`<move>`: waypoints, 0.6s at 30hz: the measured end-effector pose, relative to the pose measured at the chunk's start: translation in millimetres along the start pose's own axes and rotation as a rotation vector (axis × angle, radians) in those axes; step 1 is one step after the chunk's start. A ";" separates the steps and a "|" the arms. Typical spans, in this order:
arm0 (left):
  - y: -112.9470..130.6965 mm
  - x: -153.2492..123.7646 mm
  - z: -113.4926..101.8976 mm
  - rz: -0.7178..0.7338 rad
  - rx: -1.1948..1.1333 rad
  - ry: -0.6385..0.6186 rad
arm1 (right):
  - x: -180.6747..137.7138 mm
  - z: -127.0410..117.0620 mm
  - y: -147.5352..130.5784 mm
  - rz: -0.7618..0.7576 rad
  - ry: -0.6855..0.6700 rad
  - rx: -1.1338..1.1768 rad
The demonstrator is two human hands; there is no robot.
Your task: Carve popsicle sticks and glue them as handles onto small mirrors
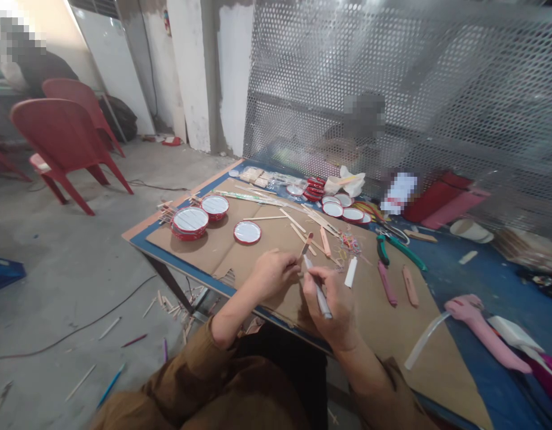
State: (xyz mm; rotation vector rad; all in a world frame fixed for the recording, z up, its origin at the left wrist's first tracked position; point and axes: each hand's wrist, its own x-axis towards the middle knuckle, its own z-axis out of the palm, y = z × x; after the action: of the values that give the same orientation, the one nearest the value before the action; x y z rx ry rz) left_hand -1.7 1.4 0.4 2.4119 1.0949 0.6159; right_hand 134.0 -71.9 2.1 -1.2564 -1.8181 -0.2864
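My left hand [276, 272] is closed in a pinch on a small flat wooden stick [309, 237], which points up and has a dark and orange-brown end. My right hand [330, 304] grips a white marker pen [321, 298] like a pencil, its upper tip at the stick. Just right of that hand lies a white pen cap or tube [350, 272]. Several loose wooden sticks [294, 221] are spread beyond my hands on a brown cardboard sheet [222, 239]. Left of them sits a small red-rimmed drum [247, 233] with a white face.
Stacked drums [190, 223] stand at the left table edge. Rubber bands [350, 242], green-handled pliers [405, 253], box cutters [387, 284] and a pink glue gun [486, 328] lie to the right. A perforated metal panel [437, 89] rises behind. Red chairs [65, 131] stand at left, near a person.
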 end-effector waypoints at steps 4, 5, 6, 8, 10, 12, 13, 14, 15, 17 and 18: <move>-1.1 0.0 0.9 0.013 -0.003 0.009 | 3.3 0.0 -2.1 -0.008 -0.016 -0.003; -1.4 -0.1 1.2 0.018 -0.006 0.014 | 3.5 0.1 -2.3 -0.010 -0.016 -0.005; -1.8 -0.3 1.5 0.023 -0.010 0.018 | 3.4 0.4 -2.4 -0.011 -0.017 -0.007; -2.2 -0.7 1.9 0.027 -0.014 0.021 | 2.9 0.9 -2.2 -0.011 -0.016 -0.009; -2.4 -0.7 1.9 0.025 -0.014 0.019 | 2.1 1.2 -1.7 -0.009 -0.019 -0.008; -2.3 -0.4 1.8 0.020 -0.010 0.016 | 1.6 1.2 -1.2 -0.006 -0.023 -0.001; -2.3 -0.1 1.8 0.018 -0.005 0.013 | 1.5 1.2 -0.9 -0.006 -0.023 0.004; -2.4 0.2 1.9 0.016 0.000 0.012 | 1.4 1.2 -0.8 -0.007 -0.021 0.008; -2.5 0.5 2.1 0.016 0.004 0.010 | 1.5 1.3 -0.6 -0.006 -0.016 0.012; -2.7 0.8 2.7 0.019 0.006 0.006 | 1.7 1.7 -0.5 -0.008 -0.009 0.014; -2.7 0.9 2.9 0.019 0.004 0.006 | 1.7 2.0 -0.4 -0.007 -0.008 0.011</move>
State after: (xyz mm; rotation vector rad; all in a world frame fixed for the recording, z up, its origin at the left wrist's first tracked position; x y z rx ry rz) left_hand -1.2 3.2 -3.3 2.4276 1.0783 0.6279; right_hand 132.4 -69.7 2.3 -1.2449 -1.8294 -0.2749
